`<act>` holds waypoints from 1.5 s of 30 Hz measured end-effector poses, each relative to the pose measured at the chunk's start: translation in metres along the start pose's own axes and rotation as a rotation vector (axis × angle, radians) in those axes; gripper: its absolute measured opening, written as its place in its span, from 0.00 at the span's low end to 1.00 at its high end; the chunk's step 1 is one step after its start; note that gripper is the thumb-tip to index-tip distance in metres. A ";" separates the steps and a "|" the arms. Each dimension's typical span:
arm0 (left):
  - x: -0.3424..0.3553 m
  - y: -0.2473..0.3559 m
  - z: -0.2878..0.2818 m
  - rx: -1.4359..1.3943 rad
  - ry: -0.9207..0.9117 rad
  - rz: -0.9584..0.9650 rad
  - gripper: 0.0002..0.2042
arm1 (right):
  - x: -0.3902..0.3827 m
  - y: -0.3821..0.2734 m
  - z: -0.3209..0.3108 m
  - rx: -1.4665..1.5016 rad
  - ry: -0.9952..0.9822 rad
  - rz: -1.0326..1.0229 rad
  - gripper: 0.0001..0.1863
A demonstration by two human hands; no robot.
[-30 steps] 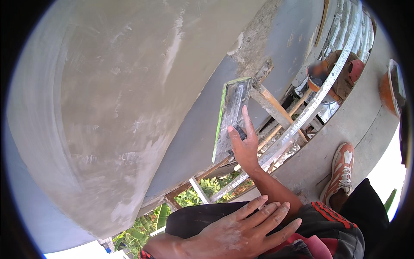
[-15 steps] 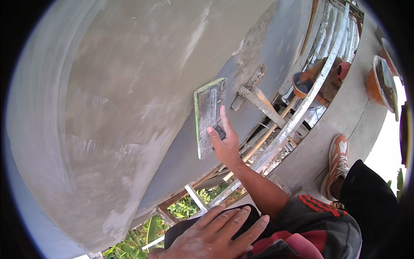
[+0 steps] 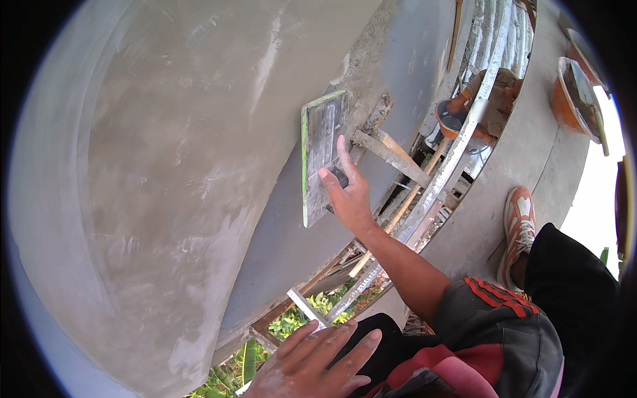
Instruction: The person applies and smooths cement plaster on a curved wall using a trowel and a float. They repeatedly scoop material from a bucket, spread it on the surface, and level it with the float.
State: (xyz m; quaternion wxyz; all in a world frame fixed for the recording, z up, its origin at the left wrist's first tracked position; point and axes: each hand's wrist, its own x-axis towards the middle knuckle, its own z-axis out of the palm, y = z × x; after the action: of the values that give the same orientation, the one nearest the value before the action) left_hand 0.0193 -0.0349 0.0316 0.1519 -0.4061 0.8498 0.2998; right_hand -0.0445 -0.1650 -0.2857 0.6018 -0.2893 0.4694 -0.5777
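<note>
My right hand [image 3: 353, 202] grips the dark handle of a plastering float [image 3: 324, 142], a flat rectangular board smeared grey with a light green edge. Thumb and forefinger stretch along its back. The float lies over the border between brownish wet plaster [image 3: 179, 166] and a smooth grey-blue band [image 3: 265, 265] of the wall; whether its whole face touches cannot be told. At the lower edge, my left hand [image 3: 312, 368], dusted with plaster, is open with fingers spread, holding nothing. It hovers over or rests near my dark-clothed leg.
A wooden bracket [image 3: 395, 158] juts from the wall beside the float. Long poles [image 3: 424, 205] run below it. A person [image 3: 501, 93] reaches into a bucket [image 3: 451, 119] lower down. Orange tubs [image 3: 569, 99] stand on the ledge [image 3: 484, 199] near my shoe [image 3: 519, 229]. Plants [image 3: 245, 365] show below.
My right hand has slid the float along the wall, away from me and closer to the bracket. The whole view has shifted slightly. My left hand stays open, a little lower in view.
</note>
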 end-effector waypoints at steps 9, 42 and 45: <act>0.026 0.006 -0.004 -0.031 0.037 0.059 0.34 | -0.035 0.053 0.017 -0.368 -0.240 -0.579 0.43; 0.031 0.028 -0.012 -0.044 -0.037 -0.017 0.34 | -0.072 0.058 0.046 -0.353 -0.384 -0.714 0.44; 0.007 0.022 0.003 -0.071 0.034 -0.051 0.35 | -0.049 0.045 0.027 -0.214 -0.133 -0.588 0.43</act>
State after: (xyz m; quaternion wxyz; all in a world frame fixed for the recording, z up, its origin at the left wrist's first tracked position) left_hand -0.0023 -0.0268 0.0344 0.1306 -0.4380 0.8303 0.3188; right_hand 0.0041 -0.1153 -0.3037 0.4045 -0.5115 0.3834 -0.6540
